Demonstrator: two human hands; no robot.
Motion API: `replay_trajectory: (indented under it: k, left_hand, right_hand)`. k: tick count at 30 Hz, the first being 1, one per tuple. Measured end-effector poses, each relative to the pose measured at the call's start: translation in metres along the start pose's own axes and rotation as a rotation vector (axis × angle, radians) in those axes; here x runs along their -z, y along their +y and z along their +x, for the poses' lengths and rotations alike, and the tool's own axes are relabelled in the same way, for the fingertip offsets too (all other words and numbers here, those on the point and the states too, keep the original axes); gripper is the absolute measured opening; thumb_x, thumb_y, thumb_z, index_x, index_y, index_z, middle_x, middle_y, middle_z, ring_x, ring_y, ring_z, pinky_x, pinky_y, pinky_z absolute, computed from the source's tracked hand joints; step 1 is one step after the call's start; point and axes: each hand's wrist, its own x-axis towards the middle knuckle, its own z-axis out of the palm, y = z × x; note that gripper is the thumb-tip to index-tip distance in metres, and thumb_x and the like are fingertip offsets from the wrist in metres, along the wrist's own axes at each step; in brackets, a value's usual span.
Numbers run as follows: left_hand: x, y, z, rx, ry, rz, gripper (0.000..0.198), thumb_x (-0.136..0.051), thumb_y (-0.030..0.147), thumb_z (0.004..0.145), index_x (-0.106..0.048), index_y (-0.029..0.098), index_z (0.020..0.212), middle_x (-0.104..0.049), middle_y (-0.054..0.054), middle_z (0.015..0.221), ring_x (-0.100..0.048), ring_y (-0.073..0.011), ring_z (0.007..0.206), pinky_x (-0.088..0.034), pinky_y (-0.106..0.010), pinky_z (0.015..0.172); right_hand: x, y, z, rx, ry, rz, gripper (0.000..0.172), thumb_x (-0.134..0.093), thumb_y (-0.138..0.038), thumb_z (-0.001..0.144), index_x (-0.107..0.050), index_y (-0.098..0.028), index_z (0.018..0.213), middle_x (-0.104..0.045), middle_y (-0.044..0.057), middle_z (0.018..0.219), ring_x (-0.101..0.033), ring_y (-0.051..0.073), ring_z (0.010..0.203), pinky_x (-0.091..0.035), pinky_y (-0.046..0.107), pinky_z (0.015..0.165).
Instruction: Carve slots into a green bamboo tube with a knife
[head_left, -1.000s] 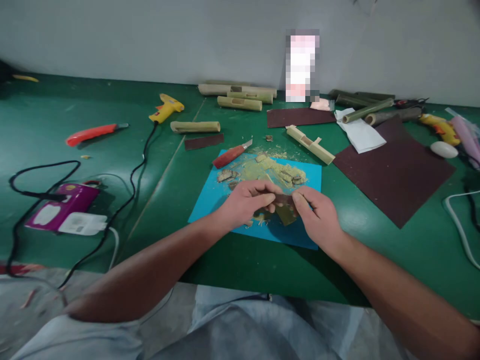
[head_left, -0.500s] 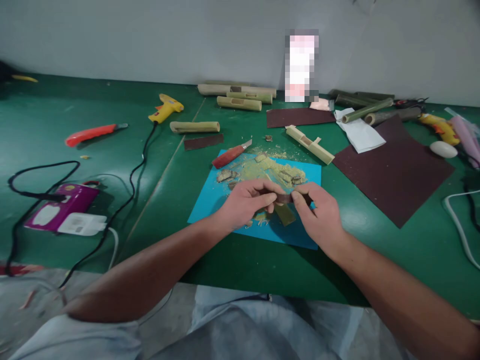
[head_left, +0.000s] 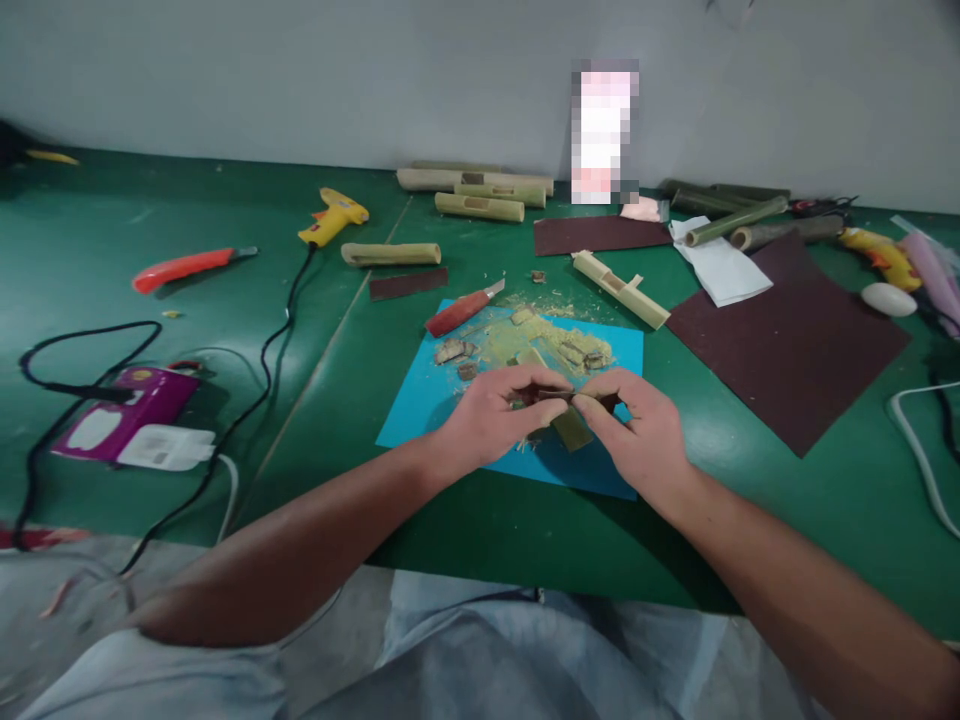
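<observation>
My left hand (head_left: 491, 415) and my right hand (head_left: 641, 430) meet over a blue mat (head_left: 420, 395) on the green table. Both pinch a small dark strip of sandpaper (head_left: 559, 396) stretched between thumbs and forefingers. A short olive bamboo piece (head_left: 571, 428) shows just below the strip, between the hands; I cannot tell which hand bears it. Beyond the fingers the mat carries a heap of pale bamboo shavings and chips (head_left: 551, 342).
A red-handled knife (head_left: 459, 310) lies at the mat's far edge. Bamboo tubes (head_left: 480, 190), a cut bamboo piece (head_left: 619, 288), maroon sandpaper sheets (head_left: 787, 345), a yellow glue gun (head_left: 330, 218) with its black cord, an orange cutter (head_left: 184, 267) and a purple box (head_left: 124, 412) lie around.
The hands shifted slightly, and the strip between them has turned from flat to nearly edge-on. The left thumb has lifted a little. Nothing else moved.
</observation>
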Motion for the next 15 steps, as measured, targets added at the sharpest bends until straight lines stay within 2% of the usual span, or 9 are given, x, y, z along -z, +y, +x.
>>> replay_trajectory:
  k: [4, 7, 10, 12, 15]
  left_hand:
    - [-0.005, 0.002, -0.001, 0.070, -0.028, -0.063, 0.017, -0.066, 0.030, 0.089, -0.072, 0.018, 0.101, -0.072, -0.001, 0.076, -0.060, -0.0085, 0.056, -0.051, -0.019, 0.052]
    - [-0.006, 0.004, -0.002, 0.092, 0.008, -0.078, 0.013, -0.066, 0.027, 0.088, -0.072, 0.016, 0.093, -0.071, -0.001, 0.072, -0.059, -0.0077, 0.054, -0.049, -0.018, 0.049]
    - [0.000, 0.004, -0.002, 0.075, 0.048, -0.005, 0.013, -0.067, 0.028, 0.087, -0.074, 0.018, 0.092, -0.069, 0.001, 0.066, -0.055, -0.0070, 0.049, -0.045, -0.017, 0.045]
    - [0.010, 0.001, 0.000, 0.025, 0.150, 0.124, 0.014, -0.067, 0.030, 0.088, -0.075, 0.020, 0.095, -0.069, 0.001, 0.068, -0.057, -0.0080, 0.051, -0.046, -0.018, 0.047]
    - [0.027, -0.006, 0.007, -0.096, 0.343, 0.385, 0.015, -0.066, 0.030, 0.090, -0.076, 0.022, 0.096, -0.075, -0.001, 0.083, -0.066, -0.0129, 0.071, -0.054, -0.023, 0.065]
  right_hand:
    - [-0.001, 0.001, 0.000, 0.017, -0.019, 0.005, 0.013, -0.061, -0.031, 0.091, -0.064, -0.024, 0.080, -0.066, -0.001, 0.077, -0.060, 0.013, 0.070, -0.048, 0.027, 0.065]
    - [-0.002, 0.003, 0.000, 0.035, -0.011, 0.008, 0.012, -0.062, -0.030, 0.090, -0.063, -0.024, 0.080, -0.064, -0.002, 0.076, -0.059, 0.013, 0.070, -0.047, 0.027, 0.064]
    - [-0.002, 0.002, -0.001, 0.049, -0.027, -0.043, 0.013, -0.063, -0.034, 0.090, -0.063, -0.023, 0.084, -0.062, -0.001, 0.076, -0.058, 0.013, 0.068, -0.047, 0.028, 0.063]
    - [-0.002, 0.000, -0.003, 0.046, -0.060, -0.190, 0.019, -0.066, -0.041, 0.087, -0.064, -0.022, 0.092, -0.064, 0.001, 0.082, -0.059, 0.015, 0.070, -0.048, 0.030, 0.064]
    - [-0.003, -0.005, -0.006, 0.040, -0.127, -0.493, 0.042, -0.073, -0.052, 0.078, -0.064, -0.020, 0.105, -0.067, 0.008, 0.096, -0.063, 0.022, 0.080, -0.047, 0.034, 0.066]
